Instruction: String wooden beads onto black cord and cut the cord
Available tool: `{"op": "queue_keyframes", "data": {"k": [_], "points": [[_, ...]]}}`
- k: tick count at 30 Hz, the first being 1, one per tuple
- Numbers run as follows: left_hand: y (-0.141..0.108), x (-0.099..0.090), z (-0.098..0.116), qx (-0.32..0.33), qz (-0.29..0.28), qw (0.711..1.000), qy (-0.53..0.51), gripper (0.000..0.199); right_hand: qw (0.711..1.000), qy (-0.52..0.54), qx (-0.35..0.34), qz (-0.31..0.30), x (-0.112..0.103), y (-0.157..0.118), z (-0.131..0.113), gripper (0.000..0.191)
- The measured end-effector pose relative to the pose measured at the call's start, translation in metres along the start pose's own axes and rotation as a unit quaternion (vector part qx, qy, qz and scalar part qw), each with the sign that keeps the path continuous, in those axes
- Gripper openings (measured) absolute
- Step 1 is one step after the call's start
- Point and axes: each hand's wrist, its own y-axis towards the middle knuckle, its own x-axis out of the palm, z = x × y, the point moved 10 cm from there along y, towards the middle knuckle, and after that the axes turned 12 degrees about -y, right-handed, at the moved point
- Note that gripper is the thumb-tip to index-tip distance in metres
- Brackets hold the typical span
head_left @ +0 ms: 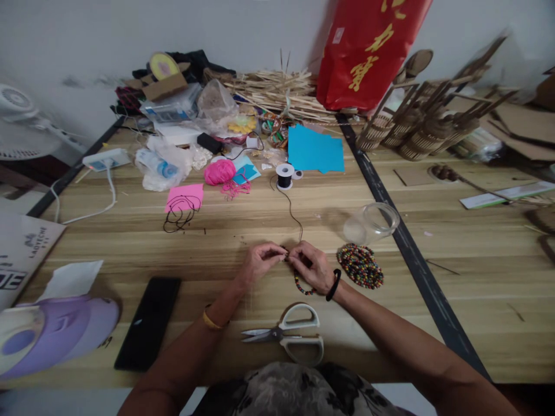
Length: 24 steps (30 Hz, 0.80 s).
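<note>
My left hand (261, 261) is pinched at the fingertips, meeting my right hand (311, 266) over the middle of the table. Between them is a dark cord, its end too small to make out clearly. A strand of multicoloured beads (306, 290) hangs below my right hand, which pinches the cord. From there a black cord (295, 216) runs back to a white spool of black thread (284, 177). A coiled pile of colourful bead strings (361, 266) lies just right of my right wrist. Nearest my body lie white-handled scissors (284, 333), blades spread and pointing left.
A clear glass jar (381, 219) lies beyond the beads. A black phone (148, 323) and a purple-and-white object (69, 329) are at left. Farther back are pink yarn (219, 172), a pink note (186, 196), blue paper (315, 149) and several woven baskets (425, 133).
</note>
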Motion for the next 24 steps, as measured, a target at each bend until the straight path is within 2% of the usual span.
{"op": "queue_keyframes", "data": {"k": [24], "points": [[-0.0004, -0.0004, 0.0005, -0.009, 0.003, 1.0, -0.006, 0.016, 1.0, 0.006, 0.01, -0.001, -0.0008, 0.0, 0.0012, 0.013]]}}
